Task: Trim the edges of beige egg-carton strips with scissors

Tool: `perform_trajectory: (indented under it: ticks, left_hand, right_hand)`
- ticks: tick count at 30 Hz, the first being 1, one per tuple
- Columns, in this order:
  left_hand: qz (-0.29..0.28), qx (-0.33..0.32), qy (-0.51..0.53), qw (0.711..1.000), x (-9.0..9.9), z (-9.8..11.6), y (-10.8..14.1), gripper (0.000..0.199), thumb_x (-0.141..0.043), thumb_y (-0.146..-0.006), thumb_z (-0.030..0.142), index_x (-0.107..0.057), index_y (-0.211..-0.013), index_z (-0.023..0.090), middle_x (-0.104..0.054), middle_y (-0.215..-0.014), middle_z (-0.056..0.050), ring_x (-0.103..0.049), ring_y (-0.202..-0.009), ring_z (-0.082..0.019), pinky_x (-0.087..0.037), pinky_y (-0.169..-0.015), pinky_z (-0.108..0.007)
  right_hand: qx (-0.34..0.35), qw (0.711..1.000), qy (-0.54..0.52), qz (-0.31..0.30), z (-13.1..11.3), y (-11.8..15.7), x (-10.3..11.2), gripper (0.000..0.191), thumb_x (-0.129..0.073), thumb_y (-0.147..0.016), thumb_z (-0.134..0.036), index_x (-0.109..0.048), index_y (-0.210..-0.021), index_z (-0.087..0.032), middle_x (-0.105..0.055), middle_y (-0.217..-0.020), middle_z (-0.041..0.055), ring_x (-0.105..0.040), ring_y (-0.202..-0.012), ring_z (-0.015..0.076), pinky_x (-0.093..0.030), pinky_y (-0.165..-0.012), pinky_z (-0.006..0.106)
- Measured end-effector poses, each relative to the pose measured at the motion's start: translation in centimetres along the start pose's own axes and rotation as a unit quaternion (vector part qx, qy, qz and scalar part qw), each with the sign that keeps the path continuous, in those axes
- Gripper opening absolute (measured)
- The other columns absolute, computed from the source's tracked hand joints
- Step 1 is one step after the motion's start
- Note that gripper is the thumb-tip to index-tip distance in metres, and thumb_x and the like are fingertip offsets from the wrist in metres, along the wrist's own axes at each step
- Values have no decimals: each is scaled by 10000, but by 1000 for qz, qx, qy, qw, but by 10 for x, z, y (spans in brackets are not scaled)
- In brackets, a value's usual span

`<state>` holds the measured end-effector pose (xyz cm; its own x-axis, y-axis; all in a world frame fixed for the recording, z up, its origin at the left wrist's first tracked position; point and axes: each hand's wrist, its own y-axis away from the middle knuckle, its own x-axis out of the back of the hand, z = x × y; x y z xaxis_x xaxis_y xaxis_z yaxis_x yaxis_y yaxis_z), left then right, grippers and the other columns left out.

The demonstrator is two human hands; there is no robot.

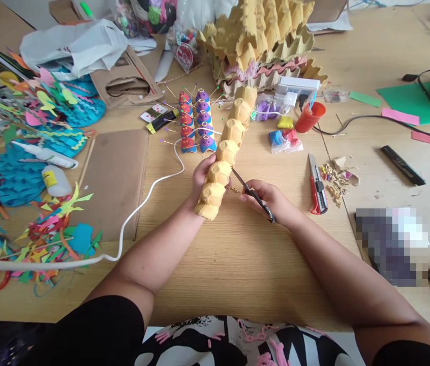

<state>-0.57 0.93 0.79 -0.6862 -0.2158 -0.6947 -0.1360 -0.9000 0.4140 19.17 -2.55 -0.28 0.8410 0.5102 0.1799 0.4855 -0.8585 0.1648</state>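
A long yellow strip of egg carton (219, 173) with several bumps slants up and to the right above the middle of the table. My left hand (202, 175) is closed round its lower half from behind, with some fingers hidden by the strip. In my right hand (263, 195) are black-handled scissors (255, 194), whose blade tips meet the right edge of the strip near its middle. Small yellow scraps (234, 189) lie between the strip and my right hand. Painted carton caterpillars (186, 122) stand beyond my left hand.
A white cable (134, 211) crosses the left side, near cardboard (114, 178) and colourful paper cuttings (51, 236). Egg trays (260, 40) are stacked at the back. On the right are a red cup (310, 117), a utility knife (317, 185) and a black marker (403, 165).
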Motion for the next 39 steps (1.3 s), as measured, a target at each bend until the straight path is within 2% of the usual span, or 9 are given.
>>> perform_trajectory:
  ticks: [4, 7, 10, 16, 20, 27, 32, 35, 39]
  left_hand:
    - [4, 13, 29, 999, 3, 0, -1, 408, -526, -1121, 463, -603, -787, 242, -514, -530, 40, -416, -381, -88, -332, -440, -236]
    - [3, 17, 39, 999, 6, -1, -4, 411, -507, -1127, 466, -628, -800, 249, -549, -545, 32, -420, -387, -94, -320, -441, -240]
    - [-12, 13, 49, 999, 9, -3, -8, 409, -563, -1105, 504, -635, -788, 255, -568, -556, 32, -399, -381, -87, -284, -425, -239]
    - [-49, 4, 22, 999, 17, -5, -13, 411, -698, -1022, 580, -628, -765, 266, -504, -520, 53, -351, -375, -79, -253, -431, -248]
    - [-77, -7, 0, 997, 22, -6, -16, 380, -734, -994, 584, -651, -794, 272, -567, -584, 48, -401, -410, -78, -283, -460, -262]
    - [-67, -27, -15, 997, 29, -6, -21, 410, -727, -980, 657, -671, -821, 284, -575, -624, 20, -565, -593, -156, -443, -635, -331]
    - [-57, -20, 23, 998, 24, -4, -18, 439, -730, -1008, 608, -606, -757, 270, -477, -555, 55, -316, -468, -100, -332, -537, -289]
    - [-43, -29, 35, 998, 22, -4, -17, 443, -715, -1019, 618, -606, -762, 274, -434, -540, 62, -268, -459, -99, -295, -514, -290]
    - [-41, -30, 53, 997, 22, -4, -17, 412, -718, -1034, 571, -620, -770, 271, -456, -569, 65, -266, -473, -92, -298, -510, -278]
  right_hand:
    - [3, 1000, 16, 3, 7, -2, -2, 582, -806, -847, -767, -574, -903, -236, -429, -682, -68, -354, -644, 127, -277, -607, 295]
    - [7, 1000, 27, 13, 14, -4, -3, 579, -797, -854, -772, -583, -913, -237, -419, -661, -72, -347, -623, 124, -257, -591, 290]
    - [15, 999, 33, 26, 19, -5, -5, 590, -786, -850, -793, -587, -906, -241, -401, -655, -74, -340, -612, 123, -251, -577, 285]
    - [20, 997, 60, 41, 18, -2, -6, 554, -783, -881, -760, -588, -923, -243, -436, -652, -70, -361, -615, 128, -265, -581, 287]
    - [-1, 1000, 22, 3, 9, 1, 0, 562, -794, -874, -757, -598, -959, -238, -418, -656, -79, -353, -613, 128, -252, -569, 294]
    - [-13, 999, -7, -39, -11, 7, 9, 548, -799, -887, -723, -577, -956, -227, -444, -703, -77, -389, -636, 124, -300, -601, 294]
    - [15, 999, 5, -48, -12, 6, 12, 544, -795, -894, -720, -568, -912, -226, -443, -736, -67, -387, -658, 122, -318, -620, 293]
    - [21, 999, 15, -47, -9, 5, 14, 556, -797, -888, -729, -582, -929, -218, -448, -766, -57, -395, -684, 128, -322, -630, 291]
    - [15, 999, 23, -45, -6, 5, 17, 582, -767, -895, -765, -586, -963, -216, -446, -770, -53, -394, -690, 134, -312, -630, 294]
